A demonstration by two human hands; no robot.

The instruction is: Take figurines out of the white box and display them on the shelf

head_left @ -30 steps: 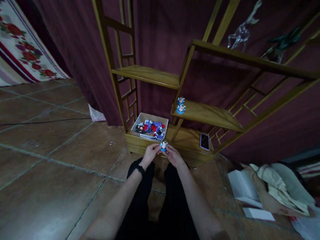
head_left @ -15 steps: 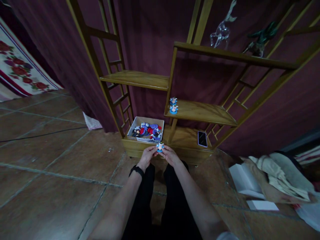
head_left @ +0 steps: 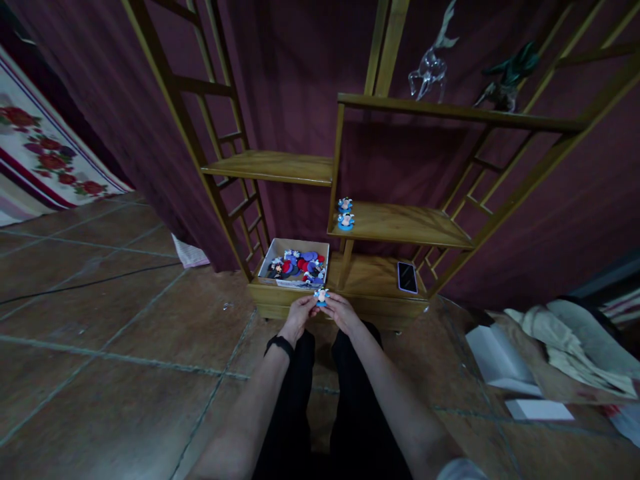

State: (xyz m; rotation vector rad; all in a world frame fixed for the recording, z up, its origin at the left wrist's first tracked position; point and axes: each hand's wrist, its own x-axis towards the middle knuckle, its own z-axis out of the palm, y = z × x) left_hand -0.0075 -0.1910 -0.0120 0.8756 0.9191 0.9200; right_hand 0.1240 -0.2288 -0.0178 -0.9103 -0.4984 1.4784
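Note:
Between my two hands, in front of the low shelf, is a small figurine [head_left: 321, 297] on a blue round base. My left hand [head_left: 300, 315] pinches it from the left, and my right hand [head_left: 343, 312] grips its right side. Just beyond the hands stands an open cardboard box [head_left: 267, 267] with several small figures on purple, red and black discs. Two similar blue-based figurines stand one behind the other at the left end of the middle shelf [head_left: 405, 227]: a nearer one [head_left: 345, 221] and a farther one [head_left: 345, 205].
A phone [head_left: 407, 277] lies on the bottom shelf at right. Higher up stand a clear glass deer [head_left: 430, 70] and a dark green ornament [head_left: 510, 77]. White boxes [head_left: 503, 360] and cloth [head_left: 565, 340] lie on the floor at right. A black cable [head_left: 100, 280] crosses the tiles at left.
The view has shifted slightly. Both hands still hold the figurine in the same place before the shelf, and the two shelf figurines have not moved.

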